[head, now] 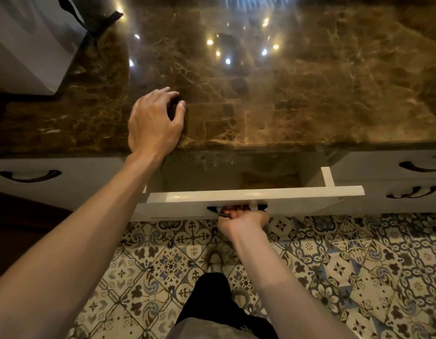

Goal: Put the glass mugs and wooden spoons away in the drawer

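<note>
Biggest thing here is the brown marble countertop (310, 94), super glossy, with ceiling lights reflected all over it. Below it is the patterned tile floor (359, 265), blue and brown on cream. Off in the top left corner there's a big white object (28, 45) sitting on the counter, can't really tell what it is.

The drawer (256, 195) is white and pulled partway out from under the counter edge. Something brownish shows inside it toward the right, but it's too dark in there to say what it is.

The left hand (155, 121) is resting on the countertop right by the front edge, fingers loosely bent with the tips on the stone, nothing in it. The right hand (244, 218) is down at the drawer front, fingers wrapped tight around the dark drawer handle (212, 209) from underneath.

A black trouser leg (212, 297) shows at the bottom, over the tiles. The neighbouring white cabinet fronts are closed, with the same dark curved handles, one on the left (30, 176) and two on the right (420, 166).
</note>
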Available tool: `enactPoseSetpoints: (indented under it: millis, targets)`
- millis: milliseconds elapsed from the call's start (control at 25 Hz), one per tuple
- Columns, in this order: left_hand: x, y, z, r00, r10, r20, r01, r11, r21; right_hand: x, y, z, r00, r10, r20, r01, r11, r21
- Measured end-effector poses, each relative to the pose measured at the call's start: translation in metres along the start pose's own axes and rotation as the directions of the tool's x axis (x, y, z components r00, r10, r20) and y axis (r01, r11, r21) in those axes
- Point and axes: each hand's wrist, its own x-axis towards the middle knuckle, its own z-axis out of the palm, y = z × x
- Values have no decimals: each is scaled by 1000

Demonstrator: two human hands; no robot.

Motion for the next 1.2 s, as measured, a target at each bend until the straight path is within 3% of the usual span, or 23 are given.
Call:
enactPoseSetpoints:
  millis: [760, 1040, 1200]
  targets:
    - [1, 4, -3, 999, -35, -14, 35, 999, -5, 35, -8, 73, 998, -55, 15, 54, 998, 29]
    - [1, 5, -5, 999, -25, -23, 25, 1000, -12, 38, -8, 85, 995, -76, 69, 72, 996, 49]
    - [-1, 3, -3, 1000, 1, -27, -1, 1000, -17, 33, -10, 72, 977, -70, 200, 62, 997, 44]
